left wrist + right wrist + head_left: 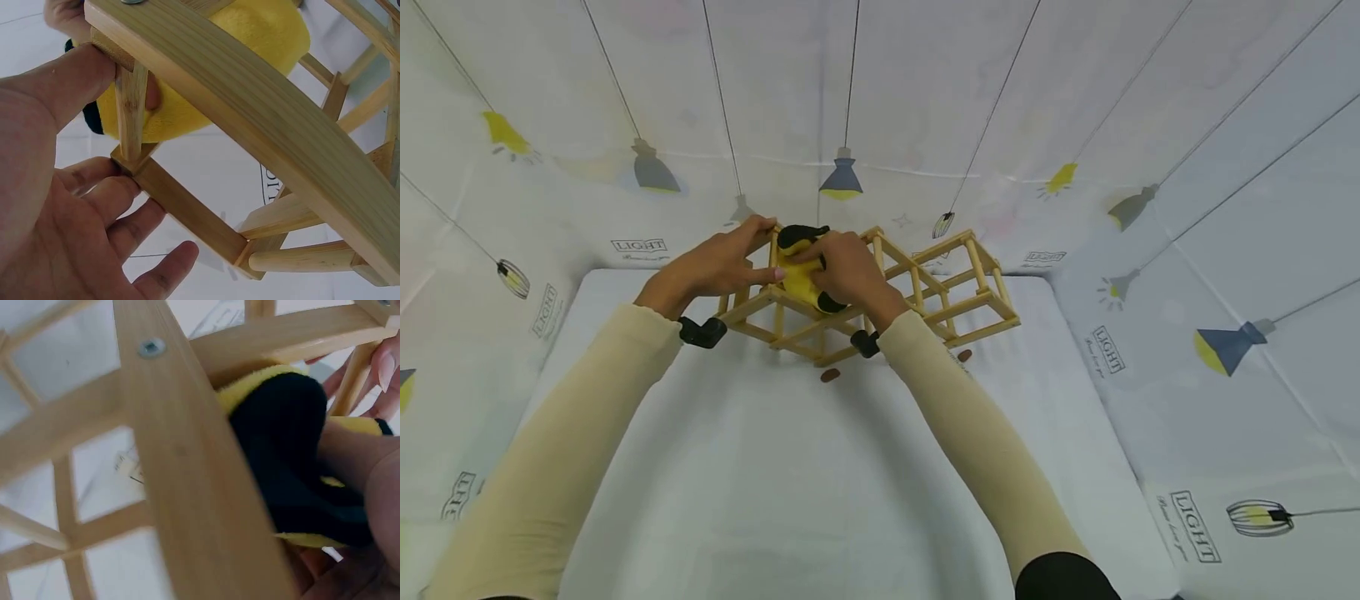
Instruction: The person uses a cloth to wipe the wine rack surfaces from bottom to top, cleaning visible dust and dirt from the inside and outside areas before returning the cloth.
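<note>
A wooden slatted rack [250, 119] with several square compartments stands at the far side of the white table. At its left end my left hand [718, 262] grips a corner post, thumb near the top and fingers lower around the corner. My right hand [850, 271] holds a soft yellow-and-black plush thing [801, 286] in the rack's left part. In the right wrist view, the plush thing's black part [281, 437] shows beside a wooden bar, the thumb over it and fingers underneath. Its full shape is hidden by the hands and bars.
Two small brown oval pieces [831, 376] lie at the rack's front side on the white table [760, 483]. White cloth walls [910, 92] printed with hanging lamps rise close behind the rack and along both sides. Dark straps with small black devices [703, 332] sit at the wrists.
</note>
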### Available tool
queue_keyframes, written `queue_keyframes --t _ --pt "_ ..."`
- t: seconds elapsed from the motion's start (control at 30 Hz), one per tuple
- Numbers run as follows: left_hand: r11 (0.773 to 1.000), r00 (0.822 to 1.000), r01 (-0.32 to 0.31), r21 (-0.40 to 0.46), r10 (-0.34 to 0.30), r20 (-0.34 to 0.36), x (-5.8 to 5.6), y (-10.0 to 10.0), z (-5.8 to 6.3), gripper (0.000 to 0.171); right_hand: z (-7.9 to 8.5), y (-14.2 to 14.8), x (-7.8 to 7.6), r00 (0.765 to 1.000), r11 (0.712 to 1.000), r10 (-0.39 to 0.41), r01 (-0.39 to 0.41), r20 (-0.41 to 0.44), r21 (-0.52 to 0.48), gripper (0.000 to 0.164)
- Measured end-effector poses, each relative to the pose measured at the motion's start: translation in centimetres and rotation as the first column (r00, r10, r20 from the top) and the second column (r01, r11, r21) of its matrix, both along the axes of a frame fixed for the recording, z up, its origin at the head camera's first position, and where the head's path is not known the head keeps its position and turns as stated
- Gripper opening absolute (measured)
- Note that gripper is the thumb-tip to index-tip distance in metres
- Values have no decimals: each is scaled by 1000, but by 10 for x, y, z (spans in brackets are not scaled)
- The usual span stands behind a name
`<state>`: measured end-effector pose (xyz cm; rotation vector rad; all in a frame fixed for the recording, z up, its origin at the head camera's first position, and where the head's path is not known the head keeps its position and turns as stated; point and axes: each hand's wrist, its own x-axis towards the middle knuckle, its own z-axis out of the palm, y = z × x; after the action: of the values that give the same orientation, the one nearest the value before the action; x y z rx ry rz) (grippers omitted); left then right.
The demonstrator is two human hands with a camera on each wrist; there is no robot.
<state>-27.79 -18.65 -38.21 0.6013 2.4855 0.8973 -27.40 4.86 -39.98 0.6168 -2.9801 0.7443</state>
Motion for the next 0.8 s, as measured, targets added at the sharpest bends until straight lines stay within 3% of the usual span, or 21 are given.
queue_keyframes --t 0.07,0.1,0.13,0.2,0.27,0.33,0.4,0.53,0.63,0.7,0.8 --pt "1000 1000 0 8 0 4 -1 2 -1 91 2 3 -1 993 998 -57 53 -106 -40 39" --pt "1000 1000 3 14 -3 6 -1 3 -1 91 4 7 -1 978 990 -119 104 -173 -95 38" --pt "1000 1000 5 19 -6 11 -1 5 -1 91 8 13 -1 956 972 -191 153 -221 -180 37" --pt "1000 1000 8 22 -8 5 -1 8 -1 91 18 29 -1 911 909 -311 203 -270 -364 37" --pt "1000 1000 9 22 -9 -4 0 11 -1 90 30 51 0 887 840 -371 194 -275 -507 36" --pt "1000 1000 6 22 -6 -14 1 13 0 90 40 75 3 885 786 -380 156 -269 -598 36" --pt "1000 1000 7 23 -6 -19 2 14 0 90 44 100 8 891 767 -364 122 -271 -630 36" --pt "999 1000 15 29 -14 -23 4 17 3 91 39 143 23 938 783 -297 131 -181 -607 35" --pt "999 1000 13 29 -13 -21 5 18 5 91 26 164 30 976 841 -214 166 -34 -515 36" --pt "1000 1000 10 29 -10 -17 6 19 7 91 16 171 31 985 893 -167 165 31 -418 39" --pt "1000 1000 12 25 -11 -20 7 19 8 92 7 168 29 990 937 -94 125 108 -326 41"
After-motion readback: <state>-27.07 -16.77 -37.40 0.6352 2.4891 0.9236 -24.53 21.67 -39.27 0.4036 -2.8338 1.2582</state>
